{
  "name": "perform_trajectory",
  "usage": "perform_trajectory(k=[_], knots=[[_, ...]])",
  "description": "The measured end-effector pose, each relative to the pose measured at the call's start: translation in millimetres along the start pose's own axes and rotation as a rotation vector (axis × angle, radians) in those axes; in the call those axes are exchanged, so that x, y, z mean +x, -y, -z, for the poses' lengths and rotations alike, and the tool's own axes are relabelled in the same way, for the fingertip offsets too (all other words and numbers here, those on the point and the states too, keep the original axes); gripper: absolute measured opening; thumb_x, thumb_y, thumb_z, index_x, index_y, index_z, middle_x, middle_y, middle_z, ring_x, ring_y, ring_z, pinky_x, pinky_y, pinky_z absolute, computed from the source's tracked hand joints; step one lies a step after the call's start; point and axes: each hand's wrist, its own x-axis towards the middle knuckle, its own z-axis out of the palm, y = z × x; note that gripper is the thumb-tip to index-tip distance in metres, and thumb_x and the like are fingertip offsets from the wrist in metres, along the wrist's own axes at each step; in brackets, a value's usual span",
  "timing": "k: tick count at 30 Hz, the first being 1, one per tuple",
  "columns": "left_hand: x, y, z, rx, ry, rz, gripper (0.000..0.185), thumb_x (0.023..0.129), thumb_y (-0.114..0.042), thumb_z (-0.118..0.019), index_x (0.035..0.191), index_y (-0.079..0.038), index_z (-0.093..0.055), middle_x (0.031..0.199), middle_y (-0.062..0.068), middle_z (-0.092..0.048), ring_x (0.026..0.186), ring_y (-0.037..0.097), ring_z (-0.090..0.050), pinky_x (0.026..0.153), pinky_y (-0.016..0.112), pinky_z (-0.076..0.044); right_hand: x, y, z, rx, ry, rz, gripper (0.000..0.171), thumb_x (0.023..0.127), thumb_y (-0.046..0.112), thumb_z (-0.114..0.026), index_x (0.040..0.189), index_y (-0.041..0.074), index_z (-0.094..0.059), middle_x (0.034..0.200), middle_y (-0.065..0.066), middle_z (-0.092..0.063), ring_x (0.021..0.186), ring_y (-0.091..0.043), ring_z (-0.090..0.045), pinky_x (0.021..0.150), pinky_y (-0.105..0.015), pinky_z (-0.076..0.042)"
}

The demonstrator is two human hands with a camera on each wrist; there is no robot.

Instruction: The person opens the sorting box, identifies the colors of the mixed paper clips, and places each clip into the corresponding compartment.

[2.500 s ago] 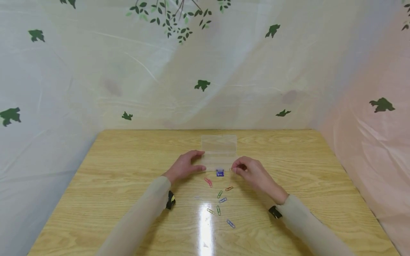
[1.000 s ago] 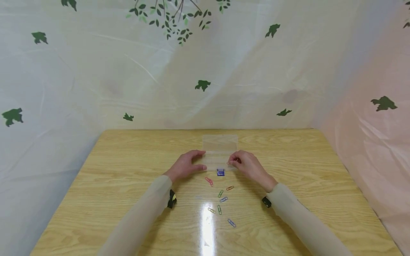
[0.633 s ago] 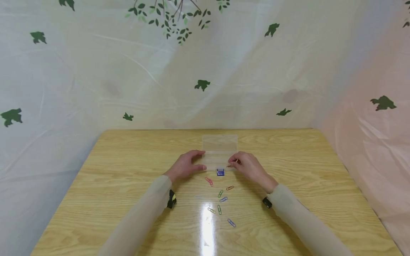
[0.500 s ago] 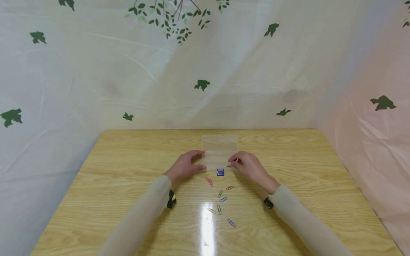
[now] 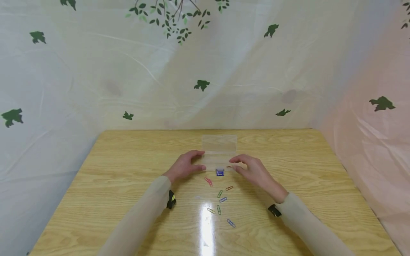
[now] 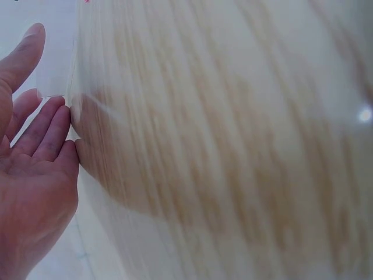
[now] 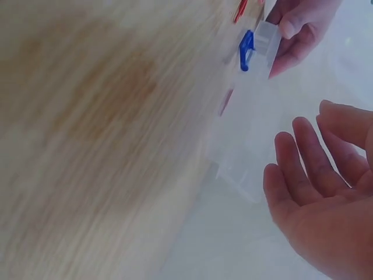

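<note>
A clear plastic box point(image 5: 213, 161) stands on the table with its lid point(image 5: 219, 143) tipped back and its blue latch point(image 5: 220, 172) at the front. My left hand point(image 5: 185, 165) holds the box's left end, thumb at the front corner and index finger at the back. Over the right end, my right hand point(image 5: 251, 169) has thumb and fingers spread apart, with nothing pinched between them. A red paper clip point(image 5: 229, 166) lies inside the box, close to the right fingertips; in the right wrist view its red shows through the wall.
In front of the box lie loose paper clips: pink ones point(image 5: 208, 182), a red one point(image 5: 229, 188), green ones point(image 5: 219, 209), blue ones point(image 5: 231, 223) and a yellow one point(image 5: 210, 211). A white patterned sheet point(image 5: 160, 85) hangs behind the wooden table point(image 5: 128, 149).
My right hand has let go of the red paper clip inside the box, spread its fingers and drawn slightly back to the right. The left hand keeps its place on the box.
</note>
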Motion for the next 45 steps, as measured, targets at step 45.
perform_trajectory(k=[45], knots=[[2.5,1.3,5.2,0.008,0.013,-0.010,0.065,0.094,-0.033,-0.079,0.151,-0.016,-0.053,0.156,0.007,-0.050,0.148,0.029,-0.040,0.124,0.046,-0.029,-24,-2,-23,0.020,0.248,0.035,0.031,0.093,0.015,-0.079,0.123,0.009,-0.072,0.122,-0.004,-0.071,0.115,-0.025,-0.066,0.101,-0.045,-0.054]])
